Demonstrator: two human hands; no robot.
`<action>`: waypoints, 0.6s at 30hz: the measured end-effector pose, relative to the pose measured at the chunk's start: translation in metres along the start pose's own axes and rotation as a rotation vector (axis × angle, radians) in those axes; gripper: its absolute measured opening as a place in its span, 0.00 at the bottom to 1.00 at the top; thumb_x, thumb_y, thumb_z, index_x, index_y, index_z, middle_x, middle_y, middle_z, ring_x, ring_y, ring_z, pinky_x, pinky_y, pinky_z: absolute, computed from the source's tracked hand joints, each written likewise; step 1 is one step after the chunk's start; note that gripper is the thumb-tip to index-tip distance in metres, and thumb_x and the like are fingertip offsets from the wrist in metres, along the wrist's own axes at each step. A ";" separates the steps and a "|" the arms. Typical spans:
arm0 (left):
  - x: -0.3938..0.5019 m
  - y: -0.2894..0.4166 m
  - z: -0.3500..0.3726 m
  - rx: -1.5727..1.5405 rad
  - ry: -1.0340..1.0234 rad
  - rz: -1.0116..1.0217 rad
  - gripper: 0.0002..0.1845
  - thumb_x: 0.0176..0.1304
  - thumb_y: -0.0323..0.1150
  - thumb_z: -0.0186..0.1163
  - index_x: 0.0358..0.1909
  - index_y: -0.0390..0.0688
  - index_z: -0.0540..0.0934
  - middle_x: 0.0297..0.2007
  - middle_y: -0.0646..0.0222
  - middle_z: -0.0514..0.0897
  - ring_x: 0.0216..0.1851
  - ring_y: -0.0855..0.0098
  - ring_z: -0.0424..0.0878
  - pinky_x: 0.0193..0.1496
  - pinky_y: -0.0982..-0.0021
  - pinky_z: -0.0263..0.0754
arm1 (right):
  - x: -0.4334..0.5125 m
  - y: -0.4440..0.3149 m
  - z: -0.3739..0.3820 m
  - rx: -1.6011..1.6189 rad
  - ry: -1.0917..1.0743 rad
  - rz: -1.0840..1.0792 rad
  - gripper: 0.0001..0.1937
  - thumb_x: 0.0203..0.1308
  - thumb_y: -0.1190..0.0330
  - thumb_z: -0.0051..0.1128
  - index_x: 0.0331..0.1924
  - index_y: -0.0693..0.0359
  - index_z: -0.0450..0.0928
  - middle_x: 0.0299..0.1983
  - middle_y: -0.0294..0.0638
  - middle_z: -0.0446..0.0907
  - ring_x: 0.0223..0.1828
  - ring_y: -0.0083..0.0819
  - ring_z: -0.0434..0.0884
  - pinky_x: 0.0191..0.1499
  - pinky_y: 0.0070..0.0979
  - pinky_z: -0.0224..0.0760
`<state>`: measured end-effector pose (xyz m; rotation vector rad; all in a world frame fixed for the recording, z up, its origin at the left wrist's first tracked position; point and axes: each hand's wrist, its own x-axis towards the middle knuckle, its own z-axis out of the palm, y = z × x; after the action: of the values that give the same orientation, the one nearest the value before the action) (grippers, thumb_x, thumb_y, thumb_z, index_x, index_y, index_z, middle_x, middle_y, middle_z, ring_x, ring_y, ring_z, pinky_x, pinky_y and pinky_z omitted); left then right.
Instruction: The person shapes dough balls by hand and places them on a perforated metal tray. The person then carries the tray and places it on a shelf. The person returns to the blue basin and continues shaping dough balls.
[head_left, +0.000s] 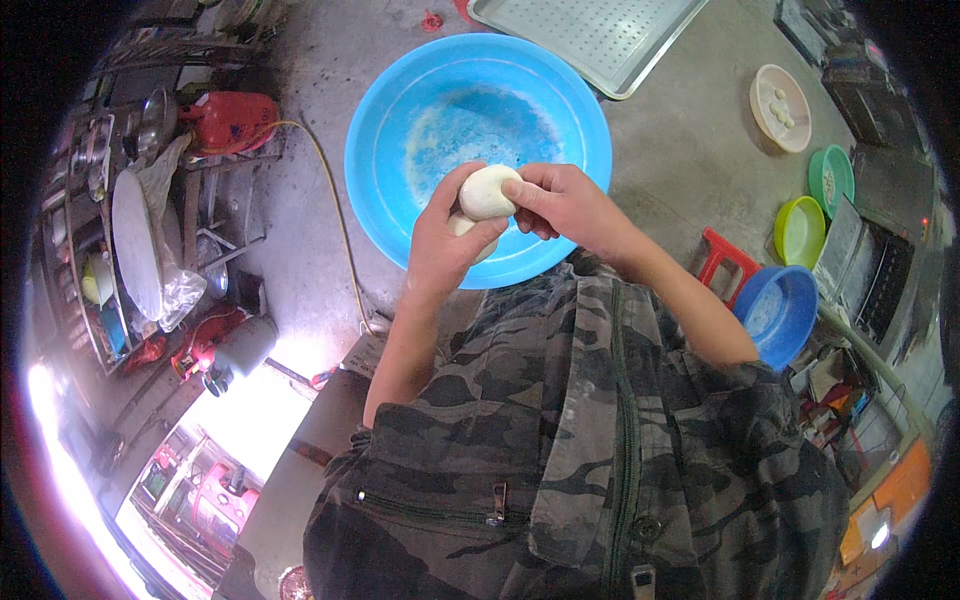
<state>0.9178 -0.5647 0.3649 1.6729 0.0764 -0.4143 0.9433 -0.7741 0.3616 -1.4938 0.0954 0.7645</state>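
My left hand (442, 240) grips a piece of pale dough, with a rounded ball of dough (486, 193) bulging above the thumb and more dough (484, 251) showing below it. The thumb and fingers of my right hand (559, 199) pinch the right side of that ball. Both hands are over the near part of a large blue plastic basin (367, 150), whose inside is dusted with what looks like flour. The fingertips behind the dough are partly hidden.
A perforated metal tray (600, 37) lies beyond the basin. At the right are a pale bowl holding several dough balls (780, 112), green (831, 180) and yellow-green bowls (799, 232), a blue basin (776, 315) and a red plastic stool (724, 262). A red gas cylinder (236, 122) with a hose stands left.
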 end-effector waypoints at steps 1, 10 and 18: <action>-0.001 -0.002 0.000 0.012 0.022 0.006 0.35 0.55 0.28 0.75 0.67 0.43 0.75 0.56 0.61 0.83 0.57 0.69 0.82 0.59 0.66 0.78 | -0.001 -0.005 -0.002 -0.105 0.018 -0.053 0.15 0.73 0.59 0.58 0.43 0.65 0.83 0.27 0.34 0.80 0.26 0.21 0.76 0.31 0.23 0.70; 0.002 0.010 0.008 0.263 0.262 0.094 0.24 0.56 0.24 0.72 0.56 0.42 0.82 0.45 0.64 0.88 0.44 0.73 0.86 0.47 0.71 0.81 | -0.009 -0.014 0.020 -0.356 0.292 -0.625 0.11 0.58 0.72 0.70 0.43 0.60 0.80 0.43 0.42 0.80 0.41 0.38 0.83 0.43 0.32 0.78; -0.003 0.009 0.012 0.340 0.278 0.034 0.21 0.55 0.25 0.72 0.53 0.44 0.85 0.47 0.63 0.89 0.46 0.67 0.87 0.50 0.68 0.81 | -0.007 -0.009 0.023 -0.348 0.289 -0.597 0.10 0.59 0.78 0.68 0.43 0.65 0.79 0.43 0.41 0.78 0.37 0.28 0.81 0.42 0.25 0.78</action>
<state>0.9153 -0.5771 0.3737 2.0571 0.1912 -0.1718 0.9332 -0.7551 0.3753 -1.8300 -0.2715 0.0808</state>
